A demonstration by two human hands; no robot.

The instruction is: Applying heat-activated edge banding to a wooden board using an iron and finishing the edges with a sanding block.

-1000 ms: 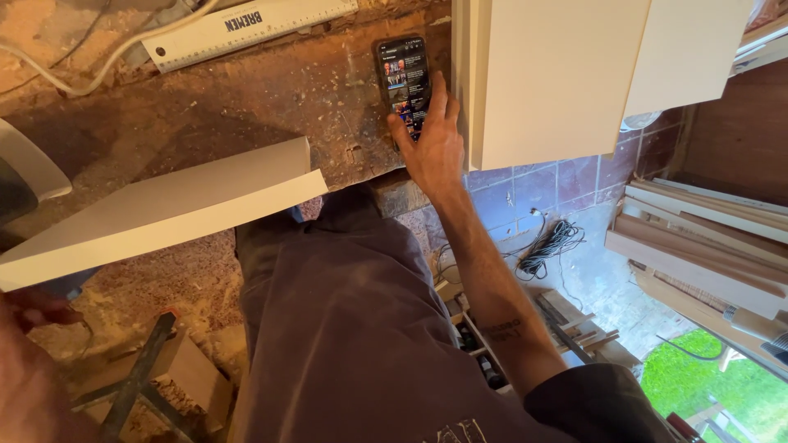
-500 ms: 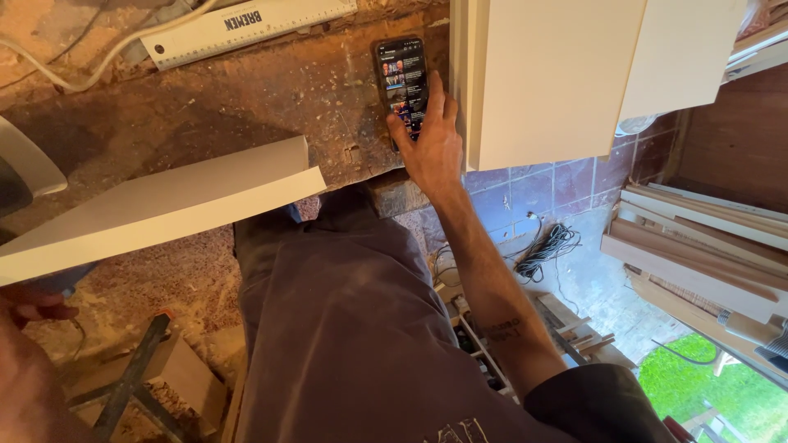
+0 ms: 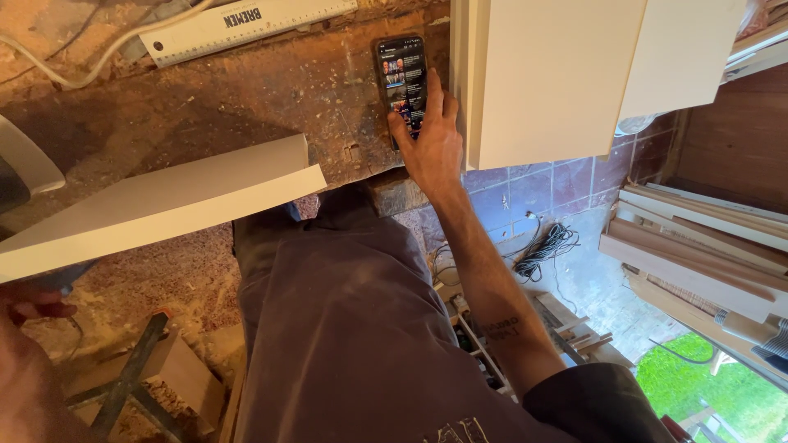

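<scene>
My right hand (image 3: 435,148) reaches out across the worn wooden workbench (image 3: 246,107) and rests its spread fingers on the lower part of a black smartphone (image 3: 400,70). The phone lies flat with its screen lit, right beside the edge of a white panel (image 3: 558,74). My left hand (image 3: 29,328) is at the bottom left edge, with curled fingertips just under the near end of a long white board (image 3: 164,205) that sticks out over the bench edge. What those fingers hold is hidden. My grey trouser leg (image 3: 345,328) fills the middle.
A metal ruler (image 3: 246,25) and a white cable (image 3: 49,66) lie at the back of the bench. Below are sawdust, a wooden block (image 3: 185,373), a coiled black cable (image 3: 550,246) on tiled floor and stacked white trim boards (image 3: 698,238) at the right.
Hardly anything has moved. My right hand stays on the phone and the view has shifted only slightly.
</scene>
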